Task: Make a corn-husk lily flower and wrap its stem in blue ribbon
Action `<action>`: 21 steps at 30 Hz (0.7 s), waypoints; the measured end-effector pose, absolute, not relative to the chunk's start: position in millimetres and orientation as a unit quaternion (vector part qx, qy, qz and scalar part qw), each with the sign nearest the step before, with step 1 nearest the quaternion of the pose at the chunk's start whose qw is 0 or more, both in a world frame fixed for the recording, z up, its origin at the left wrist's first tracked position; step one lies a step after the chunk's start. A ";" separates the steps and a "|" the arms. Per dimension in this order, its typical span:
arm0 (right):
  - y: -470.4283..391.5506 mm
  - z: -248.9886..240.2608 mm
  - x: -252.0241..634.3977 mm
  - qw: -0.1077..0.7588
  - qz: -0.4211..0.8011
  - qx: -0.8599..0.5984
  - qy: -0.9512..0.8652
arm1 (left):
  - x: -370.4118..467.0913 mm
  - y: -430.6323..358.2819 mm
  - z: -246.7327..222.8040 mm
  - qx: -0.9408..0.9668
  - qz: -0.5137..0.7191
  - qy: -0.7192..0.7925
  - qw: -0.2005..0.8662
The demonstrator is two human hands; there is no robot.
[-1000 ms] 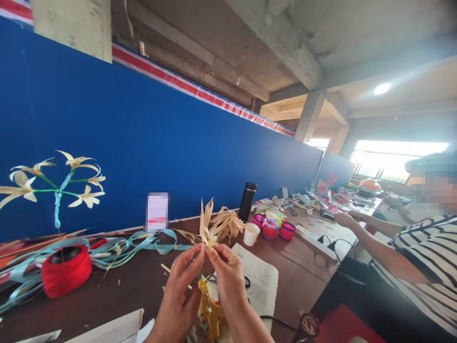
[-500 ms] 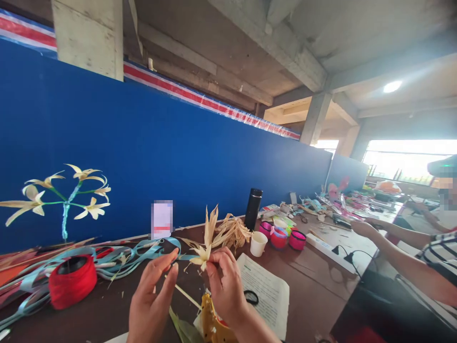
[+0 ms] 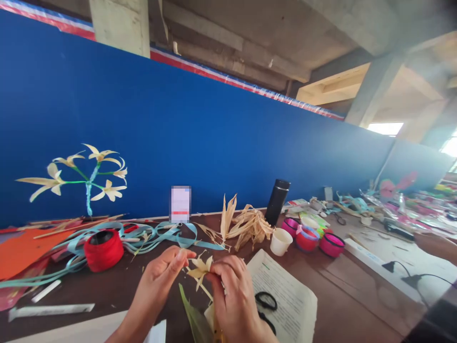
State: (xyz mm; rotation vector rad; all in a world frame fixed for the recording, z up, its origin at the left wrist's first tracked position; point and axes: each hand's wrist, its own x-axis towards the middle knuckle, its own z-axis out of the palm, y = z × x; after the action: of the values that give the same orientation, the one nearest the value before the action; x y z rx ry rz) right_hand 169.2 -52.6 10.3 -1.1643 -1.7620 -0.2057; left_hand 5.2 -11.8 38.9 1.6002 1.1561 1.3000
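Observation:
A pale corn-husk flower (image 3: 200, 272) with pointed petals is pinched between the thumb and fingers of my right hand (image 3: 233, 290), above the brown table. Just left of it, my left hand (image 3: 162, 281) has its thumb and forefinger pressed together; what they hold, if anything, is too small to make out. Under my hands lie a thin pale stick (image 3: 205, 290) and a green leaf (image 3: 193, 314). A yellow object below my right hand is mostly hidden. Beyond the hands sits a bundle of dry husks (image 3: 250, 224).
At the left are a red ribbon roll (image 3: 103, 252), light-blue ribbons (image 3: 150, 236) and a stem of finished husk flowers (image 3: 89, 190). A white cup (image 3: 281, 242), black bottle (image 3: 277, 202), printed paper (image 3: 285, 295) and white power strip (image 3: 382, 271) stand or lie to the right.
My view has turned left and down, so the co-worker at the right is mostly out of frame. My left finger and thumb have closed together. The flower is lower, still in my right hand.

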 end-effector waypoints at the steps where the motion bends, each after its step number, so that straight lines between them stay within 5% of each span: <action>1: -53.3 9.1 170.1 0.485 -0.077 -0.478 -0.728 | 6.3 -13.8 42.8 0.633 0.497 0.450 0.387; 21: -57.6 11.6 177.5 0.464 -0.019 -0.473 -0.748 | 0.1 -15.7 57.1 0.683 0.354 0.459 0.445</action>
State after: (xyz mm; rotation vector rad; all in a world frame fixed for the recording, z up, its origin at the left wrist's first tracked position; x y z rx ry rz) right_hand 177.5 -57.6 11.6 -1.1628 -1.8388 -0.0468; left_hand 0.1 -15.7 57.1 1.6927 1.1367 0.8763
